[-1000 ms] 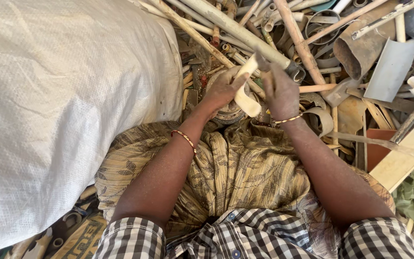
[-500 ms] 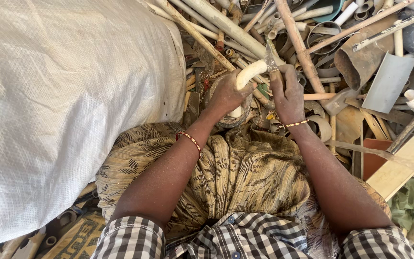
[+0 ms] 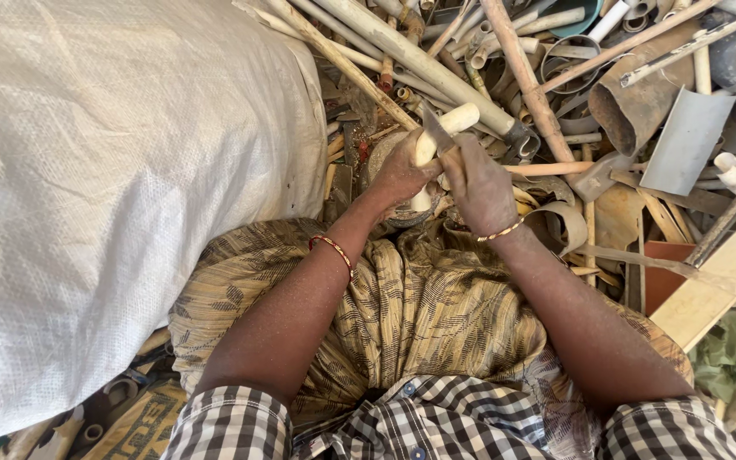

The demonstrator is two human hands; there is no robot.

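My left hand [image 3: 399,176] grips a short cream-coloured pipe piece [image 3: 443,129], held upright and tilted to the right over a round block beneath it. My right hand [image 3: 480,186] holds a knife by its handle, and the grey blade [image 3: 434,128] lies against the upper part of the pipe piece. Both hands are close together above my lap, which is covered with a patterned olive cloth [image 3: 402,307]. Each wrist carries a bangle.
A big white woven sack [image 3: 121,187] fills the left side. Ahead and to the right lies a heap of scrap pipes [image 3: 419,60], strips, a grey plastic sheet [image 3: 685,140] and a pale wooden plank [image 3: 717,281].
The pipe piece has been turned from lying slanted to standing more upright. My hands have shifted slightly upward, and the knife blade now rests on the pipe's top part.
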